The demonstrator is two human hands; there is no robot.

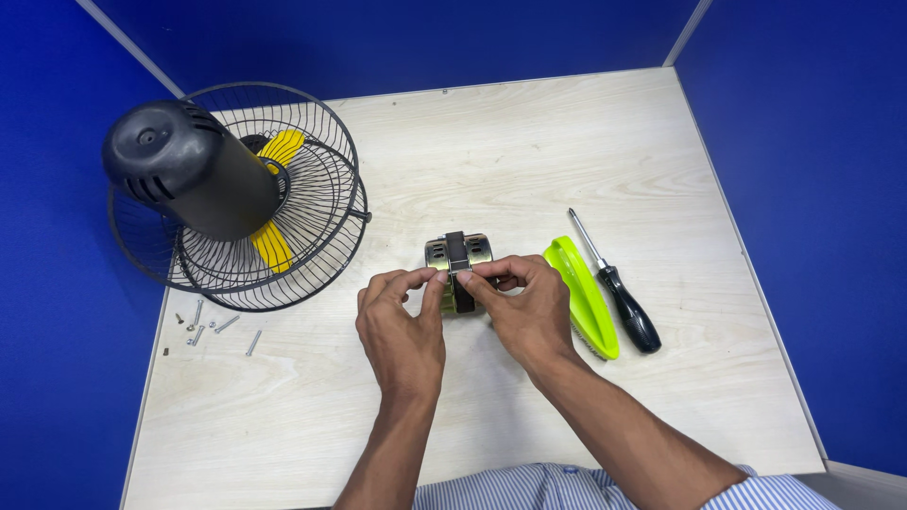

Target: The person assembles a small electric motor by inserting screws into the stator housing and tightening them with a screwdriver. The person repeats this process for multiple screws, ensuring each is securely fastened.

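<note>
A small metal fan motor (458, 253) with a black strap across its top sits near the middle of the pale wooden table (529, 151). My left hand (402, 326) pinches its left side with thumb and forefinger. My right hand (524, 302) grips its right side, fingertips meeting the left hand's at the black strap. The lower part of the motor is hidden behind my fingers.
A black wire fan cage (274, 212) with yellow blades and a black motor cover (189, 170) lies at the left. Several loose screws (213, 326) lie below it. A lime-green plastic piece (581, 293) and a black-handled screwdriver (619, 293) lie to the right of my hands. Blue partition walls surround the table.
</note>
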